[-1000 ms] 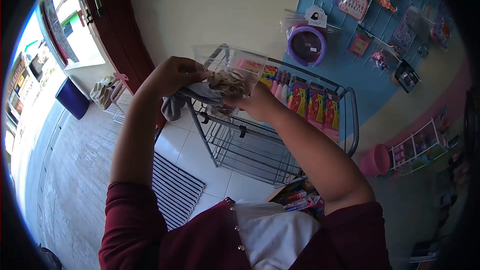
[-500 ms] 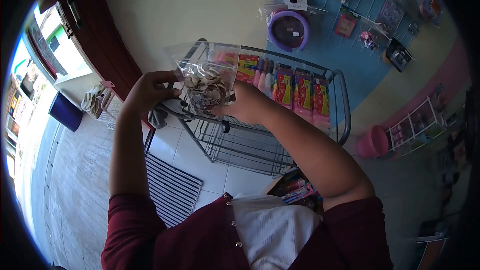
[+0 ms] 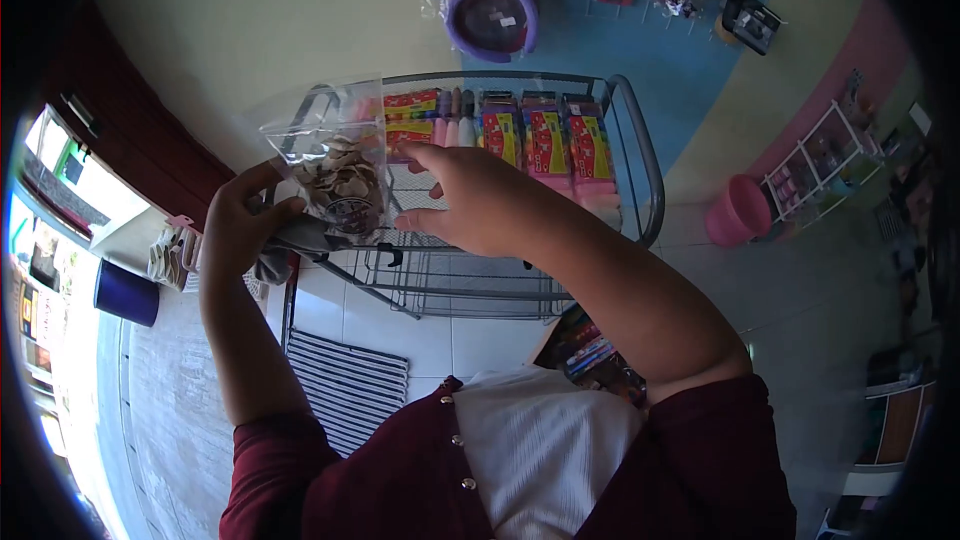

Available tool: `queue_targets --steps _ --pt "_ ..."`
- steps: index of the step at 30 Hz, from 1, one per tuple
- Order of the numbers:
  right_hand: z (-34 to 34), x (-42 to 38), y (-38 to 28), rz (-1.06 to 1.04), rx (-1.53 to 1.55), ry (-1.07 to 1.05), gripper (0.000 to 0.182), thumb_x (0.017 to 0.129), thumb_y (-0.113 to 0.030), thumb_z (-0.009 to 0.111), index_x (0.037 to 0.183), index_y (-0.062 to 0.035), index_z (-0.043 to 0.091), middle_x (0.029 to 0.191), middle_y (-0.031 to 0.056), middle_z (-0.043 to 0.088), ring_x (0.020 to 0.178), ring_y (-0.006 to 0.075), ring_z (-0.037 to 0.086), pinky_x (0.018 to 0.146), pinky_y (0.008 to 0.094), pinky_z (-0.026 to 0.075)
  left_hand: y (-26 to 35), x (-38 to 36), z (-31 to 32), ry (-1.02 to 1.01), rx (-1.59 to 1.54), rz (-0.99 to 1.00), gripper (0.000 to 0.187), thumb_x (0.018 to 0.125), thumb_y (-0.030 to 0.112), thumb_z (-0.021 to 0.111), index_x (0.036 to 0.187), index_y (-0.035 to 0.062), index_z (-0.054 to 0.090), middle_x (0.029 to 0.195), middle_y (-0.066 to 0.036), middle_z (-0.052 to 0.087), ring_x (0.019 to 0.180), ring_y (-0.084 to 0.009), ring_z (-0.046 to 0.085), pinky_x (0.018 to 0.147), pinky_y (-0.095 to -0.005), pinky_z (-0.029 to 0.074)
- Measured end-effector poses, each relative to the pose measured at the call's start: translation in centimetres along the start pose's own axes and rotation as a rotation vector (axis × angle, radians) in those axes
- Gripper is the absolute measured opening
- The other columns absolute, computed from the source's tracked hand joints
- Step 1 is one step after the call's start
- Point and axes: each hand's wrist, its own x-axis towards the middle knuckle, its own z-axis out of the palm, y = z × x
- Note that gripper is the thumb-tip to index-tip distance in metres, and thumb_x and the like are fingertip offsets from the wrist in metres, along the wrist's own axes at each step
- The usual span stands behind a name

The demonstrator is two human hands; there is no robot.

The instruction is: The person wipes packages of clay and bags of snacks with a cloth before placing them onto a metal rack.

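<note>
A clear plastic pouch of brownish, chip-like pieces stands upright over the left end of the rack's top tier. My left hand grips its left side, thumb in front and fingers partly hidden behind. Just to the right of the pouch, my right hand is open, thumb and fingers apart with nothing between them. Behind it, red-and-yellow labelled packs and pink and white tubes fill the grey wire rack. A dark grey cloth hangs at the rack's left corner.
A purple headband and other packaged goods hang on the wall grid. On the floor are a striped mat, a box of colourful packets, a pink bin and a dark blue bin. A white shelf stands at right.
My right hand has come off the pouch and opened to its right. My left hand still holds the pouch. The whole view has shifted, so the rack and wall appear further left.
</note>
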Motion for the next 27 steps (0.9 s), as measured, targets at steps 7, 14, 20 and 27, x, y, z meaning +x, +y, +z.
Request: queue_targets --steps 7,14,20,27 --pt "-7.7 -15.3 5.8 -0.683 -0.046 0.735 0.033 0.08 -0.01 0.079 0.11 -0.0013 0.067 0.098 0.0087 0.063 0.073 0.0132 0.055 0.062 0.0271 0.045 -3.5 -3.5 -1.1 0.156 -0.357 0.132 0.038 0.088 0.013 0.066 0.124 0.0005 0.061 0.102 0.0 0.061 0.083 -0.0053 0.049 0.073 -0.0198 0.037" --pt "-1.1 -30.3 24.3 0.477 0.28 1.304 0.026 0.094 -0.024 0.068 0.106 -0.0025 0.061 0.092 0.0025 0.058 0.079 0.0093 0.049 0.074 0.0252 0.042 -6.8 -0.7 0.6 0.169 -0.489 0.092 0.059 0.092 0.038 0.072 0.132 -0.0006 0.052 0.126 -0.013 0.058 0.11 -0.0203 0.056 0.096 -0.0347 0.042" --pt "18.5 -38.9 41.1 0.993 -0.095 0.664 0.046 0.091 -0.047 0.064 0.109 -0.0043 0.067 0.093 0.0137 0.071 0.093 0.0299 0.069 0.085 0.0406 0.051 -11.1 0.3 -1.0 0.113 -0.583 -0.049 0.063 0.094 0.034 0.071 0.138 -0.004 0.048 0.088 -0.001 0.058 0.078 -0.0075 0.054 0.073 -0.0218 0.045" --pt "21.7 -34.6 41.0 1.39 0.079 0.52 0.045 0.084 -0.04 0.074 0.11 -0.0051 0.065 0.108 0.0186 0.068 0.104 0.0358 0.065 0.088 0.0457 0.051 -12.7 0.9 -4.0 -0.09 -0.428 -0.067 0.063 0.091 0.042 0.072 0.13 -0.0038 0.053 0.085 0.0 0.059 0.073 -0.0058 0.053 0.065 -0.0207 0.044"
